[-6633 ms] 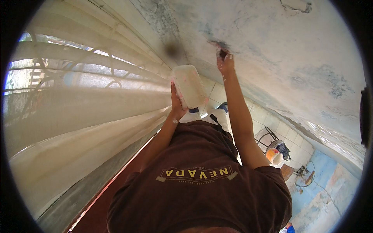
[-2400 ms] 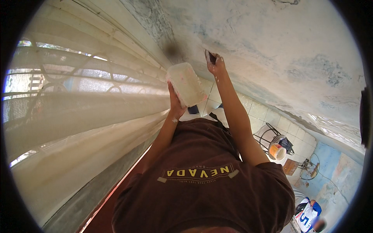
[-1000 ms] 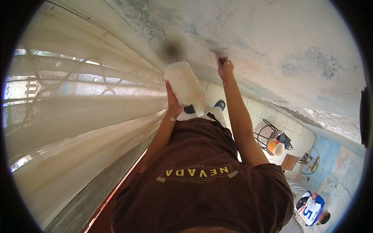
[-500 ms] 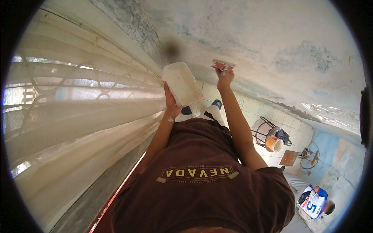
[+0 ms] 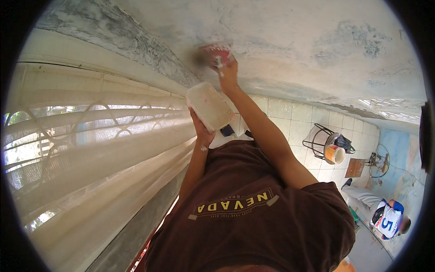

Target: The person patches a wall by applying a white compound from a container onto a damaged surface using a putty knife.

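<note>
My left hand (image 5: 202,129) grips a whitish rectangular plastic tub (image 5: 210,107) by its side, with pinkish smears on it. The tub is tilted and held in front of my chest. Raised beyond it, my right hand (image 5: 228,74) is closed on a wide red putty knife (image 5: 219,53) spotted with white filler. Its blade is at the patchy pale wall (image 5: 281,50), close to the corner; a dark blur covers its left end, and I cannot tell whether it touches.
Sheer curtains (image 5: 90,136) hang before a window grille at left. On the tiled floor (image 5: 290,113) at right stand a black-framed stool (image 5: 312,143) and an orange-and-white bucket (image 5: 335,155). Farther off are a fan (image 5: 380,161) and another person (image 5: 387,217) in a white-and-blue shirt.
My right hand has moved the putty knife left and up along the wall toward the corner. The tub has shifted slightly down in view, still in my left hand. The view has turned somewhat.
</note>
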Demonstrator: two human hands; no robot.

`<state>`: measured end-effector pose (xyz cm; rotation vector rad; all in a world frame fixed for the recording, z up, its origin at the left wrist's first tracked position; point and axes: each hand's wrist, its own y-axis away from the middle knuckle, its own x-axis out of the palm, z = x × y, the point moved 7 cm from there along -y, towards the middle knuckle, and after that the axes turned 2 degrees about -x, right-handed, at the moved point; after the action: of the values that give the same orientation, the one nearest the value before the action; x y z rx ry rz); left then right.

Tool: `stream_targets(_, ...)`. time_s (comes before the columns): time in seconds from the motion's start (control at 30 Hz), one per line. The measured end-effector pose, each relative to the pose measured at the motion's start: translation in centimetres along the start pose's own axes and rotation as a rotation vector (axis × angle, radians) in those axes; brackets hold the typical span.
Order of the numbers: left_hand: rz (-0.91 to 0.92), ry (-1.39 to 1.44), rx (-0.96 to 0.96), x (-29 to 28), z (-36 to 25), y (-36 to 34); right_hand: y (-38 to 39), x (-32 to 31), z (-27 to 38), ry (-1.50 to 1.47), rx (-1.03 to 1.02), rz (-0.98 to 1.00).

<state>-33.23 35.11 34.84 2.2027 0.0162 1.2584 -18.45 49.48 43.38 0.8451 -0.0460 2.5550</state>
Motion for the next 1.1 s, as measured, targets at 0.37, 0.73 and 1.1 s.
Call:
stream_targets(0.37,0.001,-0.048,0.046,0.7,-0.8,0.0,-9.9,-17.9,-3.2,-0.542,0.31,-0.255)
stream_targets(0.73,0.069,-0.03,-0.026,1.1,-0.3,0.3,0.9,-16.2,1.2,-0.419,-0.156,-0.082)
stream_targets(1.1,0.13,0.008,-0.013,3.4,-0.6,-0.1,-9.0,-15.7,-6.7,-0.502,0.337,-0.119)
